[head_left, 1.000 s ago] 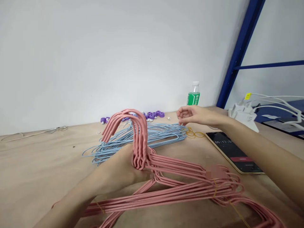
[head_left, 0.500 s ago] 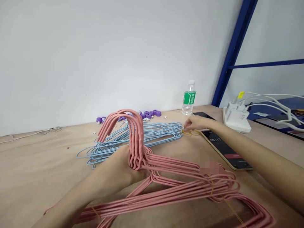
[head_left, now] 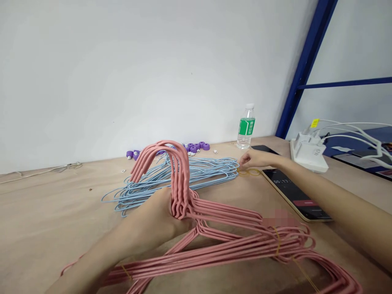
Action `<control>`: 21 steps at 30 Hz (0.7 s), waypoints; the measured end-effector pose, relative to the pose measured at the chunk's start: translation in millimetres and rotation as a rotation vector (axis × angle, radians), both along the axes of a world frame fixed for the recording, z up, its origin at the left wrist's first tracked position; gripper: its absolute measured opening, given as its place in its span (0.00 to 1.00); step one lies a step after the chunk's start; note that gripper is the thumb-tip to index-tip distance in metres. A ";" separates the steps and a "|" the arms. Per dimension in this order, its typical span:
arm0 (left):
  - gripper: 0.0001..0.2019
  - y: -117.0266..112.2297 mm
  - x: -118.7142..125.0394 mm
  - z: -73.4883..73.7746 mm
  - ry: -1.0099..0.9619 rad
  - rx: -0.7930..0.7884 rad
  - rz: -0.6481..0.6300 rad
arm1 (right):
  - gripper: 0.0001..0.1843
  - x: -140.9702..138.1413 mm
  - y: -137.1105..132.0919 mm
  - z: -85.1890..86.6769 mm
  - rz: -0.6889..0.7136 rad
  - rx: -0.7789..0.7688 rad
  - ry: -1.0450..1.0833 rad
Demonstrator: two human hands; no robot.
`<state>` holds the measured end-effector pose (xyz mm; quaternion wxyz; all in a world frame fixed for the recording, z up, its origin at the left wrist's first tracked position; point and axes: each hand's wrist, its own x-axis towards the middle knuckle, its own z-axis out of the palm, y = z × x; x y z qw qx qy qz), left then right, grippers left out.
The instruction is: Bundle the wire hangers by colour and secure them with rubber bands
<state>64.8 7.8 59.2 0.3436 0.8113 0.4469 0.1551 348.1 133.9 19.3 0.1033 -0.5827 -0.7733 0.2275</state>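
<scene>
Thin cord [head_left: 71, 165] far left on the bench [head_left: 61, 216]. Left hand [head_left: 153, 216], near left, fingers closed round pink hangers [head_left: 214, 253] just below the hooks; their bars run off near right. Blue hangers [head_left: 202, 171] lie beyond. Bottle [head_left: 246, 127] upright, farther right. Right hand [head_left: 252, 158] at yellow bands [head_left: 248, 173], fingers curled down, can't tell how far open or whether gripping. Phone [head_left: 292, 194], then power strip [head_left: 309, 155], right.

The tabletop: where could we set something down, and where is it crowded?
Left side of the tabletop, between white cord and left hand: bare bar one dark speck. Crowded: around pink hangers, blue hangers, yellow bands and phone.
</scene>
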 end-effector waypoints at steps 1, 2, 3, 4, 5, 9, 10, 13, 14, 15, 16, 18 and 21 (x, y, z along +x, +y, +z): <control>0.02 -0.8 0.7 0.6 -0.015 0.004 -0.003 | 0.08 1.3 -3.1 7.5 0.011 -0.018 -0.005; 0.03 -2.0 1.5 1.2 -0.024 0.007 -0.002 | 0.08 0.9 -7.5 15.9 0.036 -0.042 -0.004; 0.04 -3.5 2.4 1.6 -0.025 0.012 0.004 | 0.09 -1.7 -13.1 24.3 0.067 -0.066 0.001; 0.04 -5.3 3.4 1.8 -0.018 0.020 0.014 | 0.09 -7.1 -19.8 32.0 0.114 -0.093 0.026; 0.04 -7.2 4.5 1.5 -0.005 0.031 0.028 | 0.10 -15.3 -27.5 38.3 0.148 -0.095 0.061; 0.05 -13.4 8.4 -3.1 0.031 0.122 0.092 | 0.11 -63.9 -61.4 43.7 0.264 -0.063 0.309; 0.05 -14.1 9.1 -4.9 0.034 0.153 0.107 | 0.10 -75.1 -69.0 41.3 0.316 -0.079 0.355; 0.05 -14.9 10.3 -9.2 0.062 0.227 0.116 | 0.08 -95.7 -86.1 33.6 0.377 -0.113 0.430; 0.04 -14.9 10.4 -10.1 0.078 0.248 0.111 | 0.07 -98.1 -89.5 31.9 0.367 -0.105 0.436; 0.05 -14.9 10.4 -10.7 0.094 0.266 0.101 | 0.06 -98.9 -91.7 31.0 0.357 -0.091 0.434; 0.06 -15.0 10.5 -11.1 0.107 0.284 0.097 | 0.06 -98.8 -92.9 30.5 0.353 -0.075 0.425; 0.07 -15.4 10.6 -11.4 0.115 0.312 0.097 | 0.05 -97.4 -92.4 30.1 0.376 -0.058 0.412; 0.07 -15.9 10.7 -11.5 0.127 0.321 0.091 | 0.05 -96.7 -87.6 28.0 0.467 -0.127 0.494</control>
